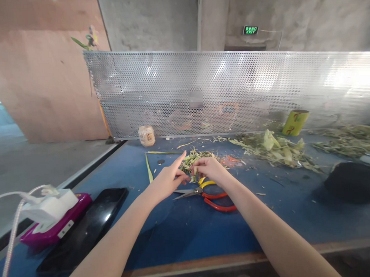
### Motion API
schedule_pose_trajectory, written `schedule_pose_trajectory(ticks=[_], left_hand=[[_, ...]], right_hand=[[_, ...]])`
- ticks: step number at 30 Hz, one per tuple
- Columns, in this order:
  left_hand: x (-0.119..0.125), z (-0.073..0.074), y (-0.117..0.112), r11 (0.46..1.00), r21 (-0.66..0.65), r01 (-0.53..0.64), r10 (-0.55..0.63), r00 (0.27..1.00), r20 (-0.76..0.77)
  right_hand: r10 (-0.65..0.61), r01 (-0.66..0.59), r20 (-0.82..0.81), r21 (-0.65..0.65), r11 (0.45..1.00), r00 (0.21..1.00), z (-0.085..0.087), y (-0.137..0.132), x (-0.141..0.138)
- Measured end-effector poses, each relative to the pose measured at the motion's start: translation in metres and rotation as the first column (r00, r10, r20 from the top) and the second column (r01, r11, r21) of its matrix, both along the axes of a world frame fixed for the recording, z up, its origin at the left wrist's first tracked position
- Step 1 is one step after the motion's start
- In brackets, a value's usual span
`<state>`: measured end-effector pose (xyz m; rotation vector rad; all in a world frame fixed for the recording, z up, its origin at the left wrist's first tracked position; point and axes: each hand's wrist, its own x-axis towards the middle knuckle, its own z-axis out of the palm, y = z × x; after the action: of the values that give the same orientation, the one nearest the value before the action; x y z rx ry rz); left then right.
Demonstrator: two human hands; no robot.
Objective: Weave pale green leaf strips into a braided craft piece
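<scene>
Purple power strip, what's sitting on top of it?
A white charger sits on the purple power strip. The strip's surface beneath the charger is covered and can't be seen.

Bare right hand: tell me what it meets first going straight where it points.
The right hand likely meets the bare left hand first; depth is unclear, so the loose pile of shredded green plant matter might come sooner.

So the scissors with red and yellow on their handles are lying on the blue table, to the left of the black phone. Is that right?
Not quite: the side is wrong. The head view shows the scissors to the right of the black phone. They do lie on the blue table, with red and yellow on their handles.
</scene>
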<state>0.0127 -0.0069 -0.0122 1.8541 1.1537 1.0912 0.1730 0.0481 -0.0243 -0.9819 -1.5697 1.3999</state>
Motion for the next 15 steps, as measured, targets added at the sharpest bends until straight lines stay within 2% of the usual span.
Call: schedule_pose_trajectory(ticks=[4, 7, 12, 15], left_hand=[[-0.0001, 0.0025, 0.0002, 0.992, 0.118, -0.054, 0.06, 0.997, -0.052], [0.0007, 0.0028, 0.0003, 0.983, 0.161, -0.085, 0.104, 0.988, -0.113], [0.0003, -0.0009, 0.0024, 0.97, 0.212, -0.12, 0.131, 0.991, -0.036], [0.0002, -0.002, 0.0029, 0.959, 0.257, -0.121, 0.143, 0.987, -0.067]], right_hand=[[-0.013, 0.013, -0.043, 0.0, 1.0, 0.999, 0.0032, -0.0031, -0.0023], [-0.029, 0.03, -0.009, 0.079, 0.996, 1.0, 0.0042, -0.0047, -0.0031], [0.007, -0.021, 0.1, 0.131, 0.991, 0.995, 0.004, -0.0056, -0.0015], [-0.033, 0.016, 0.146, 0.117, 0.993, 0.989, 0.0055, -0.007, -0.0002]])
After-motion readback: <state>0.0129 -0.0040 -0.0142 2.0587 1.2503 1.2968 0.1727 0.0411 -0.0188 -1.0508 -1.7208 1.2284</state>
